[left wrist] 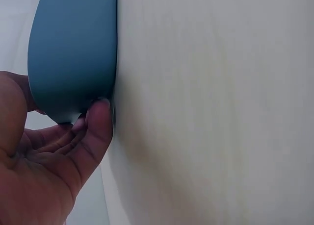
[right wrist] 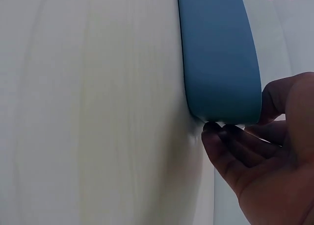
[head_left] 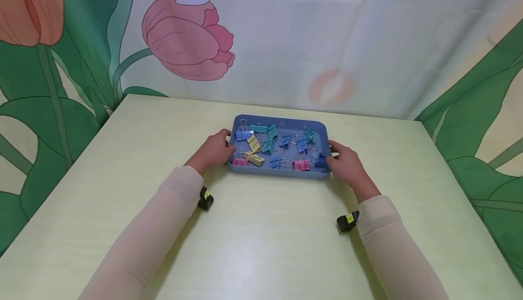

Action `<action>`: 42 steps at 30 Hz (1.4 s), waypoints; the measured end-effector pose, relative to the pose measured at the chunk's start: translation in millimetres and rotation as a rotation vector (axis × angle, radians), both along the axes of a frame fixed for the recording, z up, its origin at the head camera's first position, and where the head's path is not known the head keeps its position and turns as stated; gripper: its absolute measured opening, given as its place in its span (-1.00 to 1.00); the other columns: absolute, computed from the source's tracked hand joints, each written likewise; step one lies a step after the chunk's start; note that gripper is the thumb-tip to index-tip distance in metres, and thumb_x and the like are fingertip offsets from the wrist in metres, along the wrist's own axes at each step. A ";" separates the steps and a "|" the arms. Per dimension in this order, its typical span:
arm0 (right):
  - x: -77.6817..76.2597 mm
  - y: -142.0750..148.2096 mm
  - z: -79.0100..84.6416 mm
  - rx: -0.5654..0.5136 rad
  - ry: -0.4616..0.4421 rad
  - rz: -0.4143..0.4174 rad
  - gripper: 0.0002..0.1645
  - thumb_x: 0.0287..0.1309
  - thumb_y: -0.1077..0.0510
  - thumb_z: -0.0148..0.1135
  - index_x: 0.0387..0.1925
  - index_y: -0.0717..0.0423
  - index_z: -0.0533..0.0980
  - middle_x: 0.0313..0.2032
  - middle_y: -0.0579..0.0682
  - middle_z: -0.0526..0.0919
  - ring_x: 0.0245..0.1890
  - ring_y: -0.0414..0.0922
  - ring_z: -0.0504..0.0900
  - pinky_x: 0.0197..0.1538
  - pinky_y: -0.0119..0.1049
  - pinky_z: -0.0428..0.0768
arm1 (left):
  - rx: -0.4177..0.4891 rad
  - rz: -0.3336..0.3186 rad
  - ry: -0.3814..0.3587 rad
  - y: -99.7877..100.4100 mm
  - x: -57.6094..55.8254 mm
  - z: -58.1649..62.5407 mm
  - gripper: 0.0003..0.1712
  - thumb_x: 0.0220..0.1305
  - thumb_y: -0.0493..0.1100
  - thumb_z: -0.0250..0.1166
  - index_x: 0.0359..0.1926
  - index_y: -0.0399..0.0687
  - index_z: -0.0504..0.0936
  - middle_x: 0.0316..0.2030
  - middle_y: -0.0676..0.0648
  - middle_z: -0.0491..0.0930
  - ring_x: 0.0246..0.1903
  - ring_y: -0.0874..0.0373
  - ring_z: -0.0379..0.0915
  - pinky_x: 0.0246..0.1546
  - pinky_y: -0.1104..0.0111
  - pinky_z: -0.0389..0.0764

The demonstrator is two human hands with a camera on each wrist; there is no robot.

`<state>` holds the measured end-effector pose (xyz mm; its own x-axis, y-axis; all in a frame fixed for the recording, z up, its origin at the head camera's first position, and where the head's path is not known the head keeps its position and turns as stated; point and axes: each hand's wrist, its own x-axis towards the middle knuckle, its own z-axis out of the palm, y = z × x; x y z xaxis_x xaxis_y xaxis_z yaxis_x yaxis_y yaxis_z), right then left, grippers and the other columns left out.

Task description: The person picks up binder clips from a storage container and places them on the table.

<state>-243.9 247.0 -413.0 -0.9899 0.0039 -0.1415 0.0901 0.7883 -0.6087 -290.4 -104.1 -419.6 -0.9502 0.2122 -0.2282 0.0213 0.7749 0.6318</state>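
At both short ends, pinched by the left hand and, opposite, by the right hand: one blue tray, near the far edge of one pale table; whether resting flat or barely raised, impossible to tell. Scattered inside, two yellow clips, two pink clips, at least four teal clips and at least five blue clips, with overlap hindering exact counts. Farther back along the arms, two black devices beside two pale sleeves. Beyond, on a printed cloth, one orange tulip and one pink flower.
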 end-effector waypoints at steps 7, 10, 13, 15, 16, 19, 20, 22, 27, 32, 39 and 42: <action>4.4 -2.1 -1.7 0.011 -0.002 0.028 -0.28 0.30 0.13 -0.08 0.47 0.10 0.08 0.32 0.21 0.36 0.22 0.18 0.47 0.19 0.02 0.50 | 0.055 0.026 -0.062 -5.8 8.7 3.6 -0.36 0.39 -0.11 0.05 0.40 -0.16 0.09 -0.07 -0.21 0.52 -0.42 0.09 0.65 -0.27 0.31 0.64; 9.4 -1.1 -2.9 0.014 0.004 0.033 -0.28 0.30 0.13 -0.08 0.47 0.10 0.08 0.32 0.21 0.36 0.21 0.19 0.48 0.18 0.02 0.50 | 0.096 0.025 -0.079 -7.2 12.1 4.4 -0.36 0.36 -0.14 0.06 0.38 -0.16 0.09 -0.08 -0.23 0.49 -0.46 0.08 0.66 -0.36 0.30 0.66; 14.3 0.0 -3.8 0.004 0.014 0.038 -0.28 0.29 0.14 -0.08 0.47 0.11 0.09 0.32 0.22 0.37 0.20 0.19 0.49 0.17 0.03 0.51 | 0.122 0.017 -0.081 -8.4 14.7 3.9 -0.36 0.35 -0.15 0.08 0.38 -0.17 0.09 -0.07 -0.24 0.48 -0.49 0.07 0.67 -0.39 0.31 0.67; 15.9 1.3 -5.2 -0.008 0.020 0.042 -0.28 0.29 0.15 -0.08 0.47 0.12 0.09 0.32 0.22 0.37 0.19 0.19 0.50 0.16 0.03 0.51 | 0.125 0.020 -0.082 -8.8 15.6 3.1 -0.35 0.34 -0.14 0.09 0.37 -0.15 0.09 -0.07 -0.22 0.48 -0.49 0.08 0.67 -0.36 0.30 0.67; 16.2 1.5 -6.0 -0.014 0.021 0.042 -0.27 0.29 0.15 -0.08 0.47 0.11 0.09 0.32 0.22 0.37 0.19 0.18 0.50 0.16 0.03 0.51 | 0.125 0.022 -0.081 -9.3 15.9 2.7 -0.35 0.34 -0.14 0.09 0.38 -0.14 0.09 -0.07 -0.21 0.48 -0.49 0.09 0.67 -0.34 0.29 0.67; 16.3 1.1 -8.1 -0.026 0.022 0.039 -0.27 0.29 0.13 -0.08 0.48 0.10 0.08 0.33 0.20 0.36 0.19 0.17 0.51 0.16 0.02 0.52 | 0.129 0.027 -0.077 -11.1 16.7 2.0 -0.33 0.34 -0.13 0.10 0.39 -0.11 0.07 -0.05 -0.20 0.47 -0.49 0.09 0.67 -0.28 0.27 0.67; 16.3 0.9 -8.3 -0.030 0.020 0.035 -0.27 0.30 0.13 -0.08 0.48 0.09 0.08 0.33 0.20 0.35 0.20 0.17 0.51 0.16 0.02 0.52 | 0.134 0.027 -0.076 -11.5 16.8 2.0 -0.32 0.34 -0.13 0.10 0.39 -0.11 0.06 -0.05 -0.21 0.47 -0.48 0.09 0.67 -0.28 0.26 0.67; 16.9 0.1 -8.3 -0.034 0.015 0.026 -0.27 0.29 0.13 -0.09 0.48 0.07 0.07 0.34 0.19 0.35 0.20 0.16 0.50 0.16 0.02 0.52 | 0.150 0.025 -0.076 -11.8 17.0 1.8 -0.31 0.34 -0.14 0.10 0.40 -0.10 0.05 -0.04 -0.22 0.46 -0.48 0.07 0.67 -0.31 0.27 0.67; 20.3 0.1 -6.7 -0.045 0.014 0.010 -0.27 0.28 0.13 -0.09 0.48 0.05 0.08 0.34 0.19 0.35 0.19 0.17 0.51 0.13 0.02 0.53 | 0.198 0.034 -0.094 -11.5 17.5 0.0 -0.29 0.33 -0.17 0.11 0.42 -0.07 0.03 -0.03 -0.24 0.43 -0.47 0.04 0.67 -0.41 0.29 0.67; 21.9 1.5 -8.0 -0.058 0.005 -0.005 -0.27 0.28 0.12 -0.09 0.48 0.03 0.09 0.34 0.17 0.35 0.18 0.15 0.51 0.12 0.01 0.54 | 0.211 0.041 -0.100 -11.3 16.8 -2.7 -0.29 0.33 -0.18 0.10 0.42 -0.05 0.03 -0.03 -0.23 0.43 -0.49 0.04 0.67 -0.40 0.28 0.68; 24.6 4.2 -8.7 -0.081 0.004 -0.004 -0.28 0.29 0.12 -0.10 0.48 0.01 0.09 0.34 0.17 0.35 0.19 0.15 0.51 0.10 0.00 0.55 | 0.236 0.046 -0.103 -11.2 17.2 -4.0 -0.28 0.33 -0.18 0.11 0.43 -0.01 0.03 -0.03 -0.22 0.42 -0.43 0.01 0.65 -0.45 0.29 0.67; 24.4 4.4 -8.9 -0.088 0.001 0.007 -0.27 0.29 0.12 -0.11 0.48 0.01 0.08 0.35 0.17 0.35 0.20 0.14 0.51 0.10 0.00 0.55 | 0.240 0.050 -0.105 -12.9 17.7 -3.1 -0.28 0.33 -0.19 0.11 0.43 0.00 0.03 -0.03 -0.22 0.41 -0.40 -0.01 0.64 -0.46 0.30 0.67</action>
<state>-219.5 251.4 -421.9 -0.9901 -0.0154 -0.1395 0.0838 0.7326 -0.6755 -272.7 -117.0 -422.6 -0.9347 0.2254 -0.2748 -0.0885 0.6012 0.7942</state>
